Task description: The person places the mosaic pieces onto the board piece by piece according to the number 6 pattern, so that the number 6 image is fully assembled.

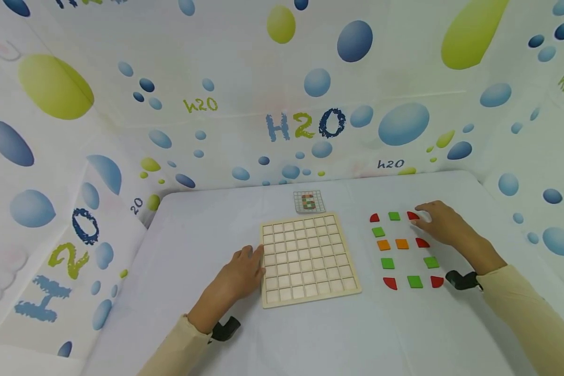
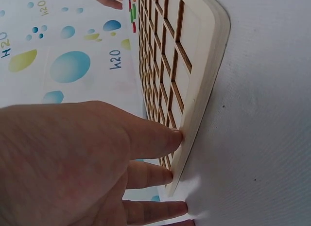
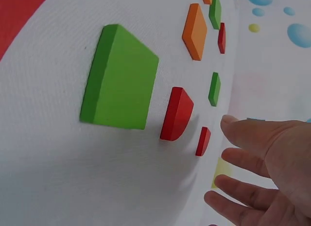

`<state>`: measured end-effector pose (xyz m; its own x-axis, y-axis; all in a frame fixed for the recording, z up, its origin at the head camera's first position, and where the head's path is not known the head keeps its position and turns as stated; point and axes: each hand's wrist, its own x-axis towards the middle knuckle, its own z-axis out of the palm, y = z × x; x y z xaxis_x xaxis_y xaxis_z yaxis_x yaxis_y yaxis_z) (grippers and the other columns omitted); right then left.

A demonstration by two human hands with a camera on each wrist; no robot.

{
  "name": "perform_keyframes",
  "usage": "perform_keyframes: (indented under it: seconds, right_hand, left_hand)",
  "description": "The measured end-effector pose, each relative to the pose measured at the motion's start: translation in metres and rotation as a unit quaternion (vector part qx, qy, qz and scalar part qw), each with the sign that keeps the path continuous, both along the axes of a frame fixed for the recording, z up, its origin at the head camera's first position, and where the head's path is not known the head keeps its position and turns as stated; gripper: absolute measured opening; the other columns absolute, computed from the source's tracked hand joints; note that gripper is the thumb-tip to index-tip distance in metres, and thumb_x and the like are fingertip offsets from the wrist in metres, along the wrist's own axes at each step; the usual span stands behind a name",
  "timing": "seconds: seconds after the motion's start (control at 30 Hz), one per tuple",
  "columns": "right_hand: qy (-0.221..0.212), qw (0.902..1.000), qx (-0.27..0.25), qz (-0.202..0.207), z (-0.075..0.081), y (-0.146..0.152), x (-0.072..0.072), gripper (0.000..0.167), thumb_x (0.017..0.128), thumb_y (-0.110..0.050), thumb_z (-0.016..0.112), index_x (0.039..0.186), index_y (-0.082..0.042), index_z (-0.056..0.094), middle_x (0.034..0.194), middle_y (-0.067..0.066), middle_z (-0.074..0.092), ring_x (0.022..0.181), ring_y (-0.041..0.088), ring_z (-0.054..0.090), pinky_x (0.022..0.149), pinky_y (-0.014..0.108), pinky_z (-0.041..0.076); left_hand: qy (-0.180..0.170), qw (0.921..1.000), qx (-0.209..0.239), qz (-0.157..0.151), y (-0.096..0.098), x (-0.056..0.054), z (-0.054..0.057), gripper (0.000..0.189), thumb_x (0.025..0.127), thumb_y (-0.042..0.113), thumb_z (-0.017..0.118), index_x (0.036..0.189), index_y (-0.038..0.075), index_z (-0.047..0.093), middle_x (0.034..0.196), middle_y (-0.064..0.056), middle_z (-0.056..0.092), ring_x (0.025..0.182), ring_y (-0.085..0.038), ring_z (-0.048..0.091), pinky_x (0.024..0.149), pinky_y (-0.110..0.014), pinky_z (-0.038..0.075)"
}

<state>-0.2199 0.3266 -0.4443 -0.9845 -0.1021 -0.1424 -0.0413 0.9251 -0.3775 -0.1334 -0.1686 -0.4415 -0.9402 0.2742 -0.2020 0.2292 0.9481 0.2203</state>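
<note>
My left hand (image 1: 238, 272) rests at the left side of a pale wooden grid board (image 1: 311, 300). In the left wrist view its thumb and a finger touch the board's raised rim (image 2: 199, 109), while other fingertips meet the cloth. My right hand (image 1: 441, 224) hovers with spread fingers by the far right red quarter-round tile (image 1: 411, 215), holding nothing. Nearer to me lie another red quarter-round tile (image 1: 422, 243) and a green square tile (image 1: 431, 262). The right wrist view shows this green tile large (image 3: 121, 82), flat on the cloth.
Several more red, green and orange tiles (image 1: 401, 244) lie spaced out right of the board. A small card (image 1: 309, 201) with a coloured grid pattern lies just behind the board. White cloth (image 1: 207, 219) covers the table, and a printed sheet (image 1: 239, 78) hangs behind.
</note>
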Motion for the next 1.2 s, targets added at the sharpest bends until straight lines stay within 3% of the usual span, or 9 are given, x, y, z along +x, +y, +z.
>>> perform_keyframes:
  seconds: [0.53, 1.2]
  right_hand:
    - [0.021, 0.9995, 0.017, 0.014, -0.006, 0.004, -0.003, 0.044, 0.102, -0.013, 0.068, 0.139, 0.008, 0.059, 0.141, 0.04, 0.048, 0.133, 0.059, 0.043, 0.106, 0.074, 0.041]
    - [0.022, 0.9994, 0.027, 0.007, -0.012, 0.003, -0.011, 0.042, 0.103, -0.012, 0.066, 0.138, 0.008, 0.06, 0.141, 0.039, 0.05, 0.132, 0.058, 0.044, 0.105, 0.076, 0.041]
  left_hand:
    - [0.004, 1.0, 0.006, 0.004, -0.001, 0.0, -0.003, 0.057, 0.11, 0.023, 0.057, 0.16, 0.001, 0.041, 0.155, -0.031, 0.044, 0.143, -0.049, 0.046, 0.102, -0.062, 0.053]
    - [0.008, 0.9999, 0.009, 0.009, 0.0, 0.002, -0.001, 0.056, 0.11, 0.022, 0.057, 0.159, 0.0, 0.042, 0.154, -0.031, 0.045, 0.143, -0.049, 0.047, 0.101, -0.063, 0.053]
